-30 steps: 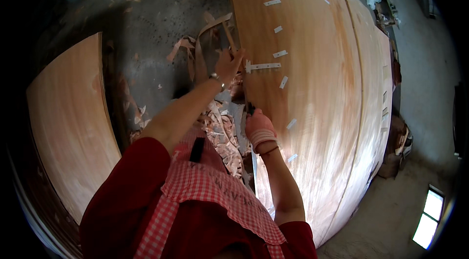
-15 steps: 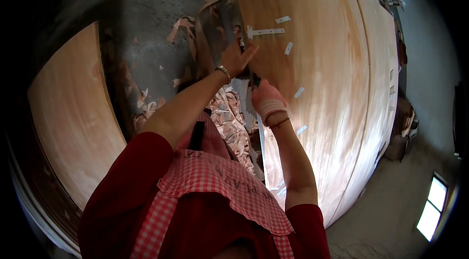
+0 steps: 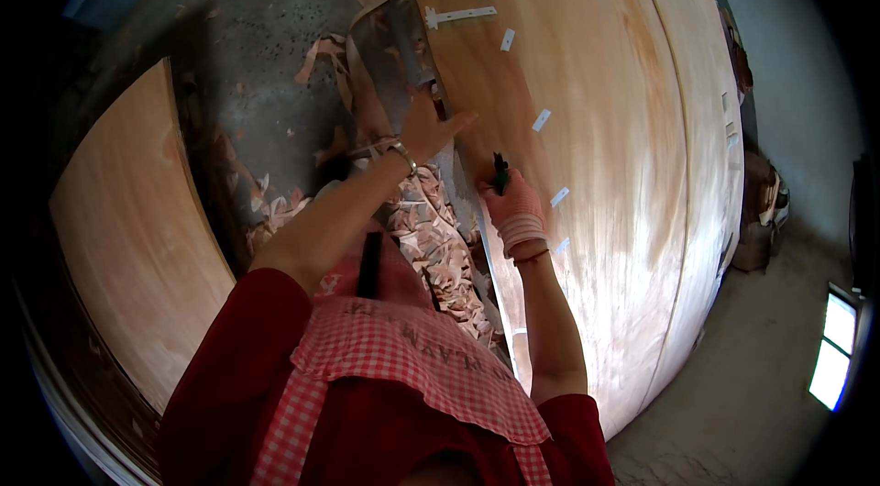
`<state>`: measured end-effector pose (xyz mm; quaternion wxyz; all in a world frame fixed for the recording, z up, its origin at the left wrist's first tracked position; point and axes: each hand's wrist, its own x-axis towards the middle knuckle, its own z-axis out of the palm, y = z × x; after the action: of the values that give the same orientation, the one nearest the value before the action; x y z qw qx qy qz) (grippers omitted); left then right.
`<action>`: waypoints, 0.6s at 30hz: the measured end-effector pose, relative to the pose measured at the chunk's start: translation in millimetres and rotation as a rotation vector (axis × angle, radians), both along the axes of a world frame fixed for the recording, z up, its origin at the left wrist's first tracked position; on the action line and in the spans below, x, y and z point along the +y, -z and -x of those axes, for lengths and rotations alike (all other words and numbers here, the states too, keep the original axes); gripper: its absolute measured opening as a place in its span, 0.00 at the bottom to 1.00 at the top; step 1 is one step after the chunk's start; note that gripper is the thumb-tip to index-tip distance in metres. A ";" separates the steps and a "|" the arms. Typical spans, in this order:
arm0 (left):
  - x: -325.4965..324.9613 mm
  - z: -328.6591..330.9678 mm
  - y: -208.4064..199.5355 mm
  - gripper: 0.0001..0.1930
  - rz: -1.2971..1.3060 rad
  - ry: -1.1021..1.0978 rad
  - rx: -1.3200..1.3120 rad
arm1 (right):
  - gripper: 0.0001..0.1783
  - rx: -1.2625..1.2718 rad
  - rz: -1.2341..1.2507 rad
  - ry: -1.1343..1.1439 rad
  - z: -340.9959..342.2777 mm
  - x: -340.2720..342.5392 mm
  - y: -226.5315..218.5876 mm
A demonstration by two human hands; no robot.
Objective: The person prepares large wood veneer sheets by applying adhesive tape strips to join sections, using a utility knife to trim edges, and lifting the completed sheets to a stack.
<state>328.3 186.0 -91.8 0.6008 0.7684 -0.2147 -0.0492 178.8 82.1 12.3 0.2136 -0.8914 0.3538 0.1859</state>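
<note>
The right hand, in a pale knitted glove with a ribbed cuff, was clenched around a dark, slim tool whose tip stuck up at twelve o'clock from the fist, right at the near edge of the big veneer sheet. That sheet was smooth, thin and reddish-tan, with a fine grain, and it bulged wide across the view from one o'clock down to five o'clock. The left hand, bare with a thin bracelet at the wrist, lay flat and released, fingers spread, pressing on the sheet's edge at eleven o'clock from the gloved fist, just beside it. Short white tape strips dotted the veneer; the longest sat at twelve o'clock above the left hand. Curled, ragged wood scraps piled under the left forearm, papery and pinkish. A second flat wooden sheet lay at nine o'clock, well apart, across rough grey concrete floor strewn with shavings.
</note>
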 end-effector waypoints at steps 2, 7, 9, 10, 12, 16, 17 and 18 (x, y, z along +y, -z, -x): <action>3.6 11.1 -16.7 0.27 -0.036 -0.036 0.211 | 0.22 -0.025 -0.096 0.092 17.5 -1.4 -4.4; 42.7 36.4 -39.4 0.21 0.138 -0.115 0.483 | 0.16 -0.112 -0.389 0.426 130.9 1.5 -35.9; 56.8 64.0 -9.8 0.19 0.147 -0.110 0.218 | 0.12 -0.211 -0.464 0.550 168.5 9.9 -46.8; 54.3 86.3 -21.5 0.19 0.161 0.016 0.353 | 0.10 -0.308 -0.486 0.604 194.3 11.1 -40.9; 60.9 135.4 -29.4 0.20 0.088 0.276 0.133 | 0.07 -0.440 -0.522 0.603 218.9 20.2 -39.9; 69.0 218.6 -80.6 0.26 0.231 0.877 0.847 | 0.14 -0.692 -0.704 0.571 214.8 49.1 -43.6; 67.3 229.8 -93.5 0.29 0.272 0.961 0.898 | 0.16 -0.708 -0.773 0.593 211.5 54.8 -49.6; 63.9 235.6 -103.8 0.33 0.315 1.052 0.954 | 0.18 -0.724 -0.836 0.621 211.1 57.3 -56.0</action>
<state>92.7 250.0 12.0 0.6294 0.3628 -0.2747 -0.6299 -32.3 139.3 68.3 0.6938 -0.5950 0.3986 -0.0755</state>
